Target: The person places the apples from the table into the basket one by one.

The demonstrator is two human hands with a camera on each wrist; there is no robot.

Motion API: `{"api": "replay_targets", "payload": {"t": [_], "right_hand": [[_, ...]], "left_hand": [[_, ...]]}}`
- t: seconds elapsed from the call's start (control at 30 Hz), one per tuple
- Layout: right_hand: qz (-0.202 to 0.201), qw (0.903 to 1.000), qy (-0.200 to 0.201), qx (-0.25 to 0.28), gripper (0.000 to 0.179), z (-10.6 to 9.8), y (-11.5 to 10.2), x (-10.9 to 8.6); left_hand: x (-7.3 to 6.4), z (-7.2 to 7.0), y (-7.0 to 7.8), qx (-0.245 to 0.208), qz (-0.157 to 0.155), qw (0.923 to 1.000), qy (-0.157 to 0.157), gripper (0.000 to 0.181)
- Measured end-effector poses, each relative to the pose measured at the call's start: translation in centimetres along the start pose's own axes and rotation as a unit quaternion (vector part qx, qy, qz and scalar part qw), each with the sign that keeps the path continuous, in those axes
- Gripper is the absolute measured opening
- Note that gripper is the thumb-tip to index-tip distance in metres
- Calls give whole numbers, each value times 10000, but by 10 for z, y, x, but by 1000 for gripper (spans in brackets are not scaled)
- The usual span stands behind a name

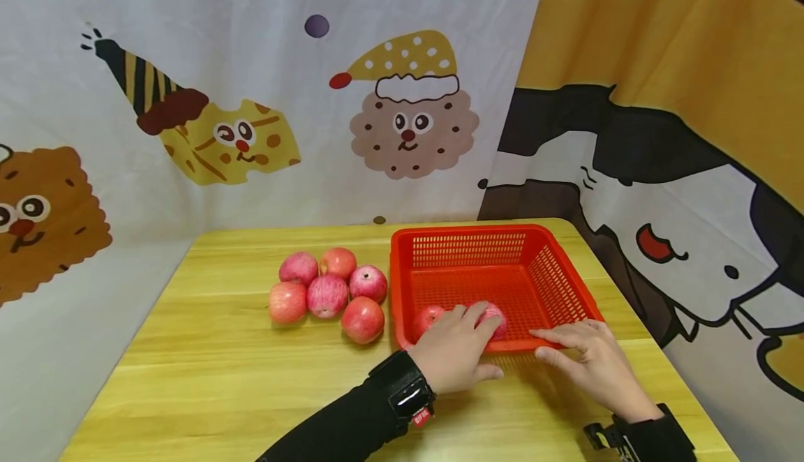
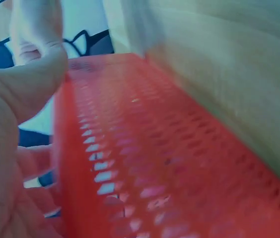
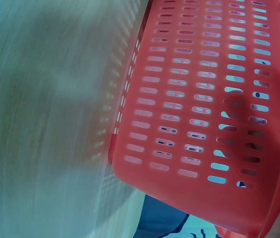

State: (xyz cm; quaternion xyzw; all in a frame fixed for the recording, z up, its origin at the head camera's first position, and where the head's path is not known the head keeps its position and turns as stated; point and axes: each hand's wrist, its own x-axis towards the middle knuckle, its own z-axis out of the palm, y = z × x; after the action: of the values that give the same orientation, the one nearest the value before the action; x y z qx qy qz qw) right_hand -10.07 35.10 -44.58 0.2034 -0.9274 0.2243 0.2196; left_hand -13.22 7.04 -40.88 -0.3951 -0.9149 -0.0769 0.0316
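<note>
Head view: a red slotted basket (image 1: 471, 282) is set on a pale wooden surface (image 1: 220, 378), and two apples are contained along its near side, a reddish apple (image 1: 428, 319) at the left and a pink apple (image 1: 495, 310) to the right of it. The near rim is reached over by the left grip (image 1: 455, 349), whose fingers are extended above the pink apple while the thumb is spread wide outside the basket; because the fruit is partly covered, whether it is touched cannot be told with certainty. The right grip (image 1: 585, 359) is placed at the near right corner, its straightened fingers laid over the rim, a wide gap being left between them and the thumb. Six apples (image 1: 327, 296) are grouped on the surface just left of the basket. Behind the surface, a curtain (image 1: 251, 22) printed with cartoon figures is hung. By the left wrist view, which is blurred, the basket's wall is shown beside the palm; by the right wrist view, rows of slots in the wall are shown, with part of the hand at the border.
</note>
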Motion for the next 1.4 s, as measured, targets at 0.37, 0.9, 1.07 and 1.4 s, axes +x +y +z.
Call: {"api": "replay_targets", "payload": {"t": [0.37,0.9,1.07,1.4], "right_hand": [[-73,10000,47,25,38,2,0,0],[69,9999,-57,-108,34,0,-4,-1],[55,9999,-64,-118,34,1,-3,-2],[-30,9999,-24,-126,36,3,-1,-1]], "left_hand": [[-57,-33,-78,-1416,-455,9765,1560,65],[-113,16,-134,-686,-1248,9858,888,74],[-112,20,-136,-452,-1360,9864,805,81],[-107,20,-134,-31,-1257,9883,865,84]]}}
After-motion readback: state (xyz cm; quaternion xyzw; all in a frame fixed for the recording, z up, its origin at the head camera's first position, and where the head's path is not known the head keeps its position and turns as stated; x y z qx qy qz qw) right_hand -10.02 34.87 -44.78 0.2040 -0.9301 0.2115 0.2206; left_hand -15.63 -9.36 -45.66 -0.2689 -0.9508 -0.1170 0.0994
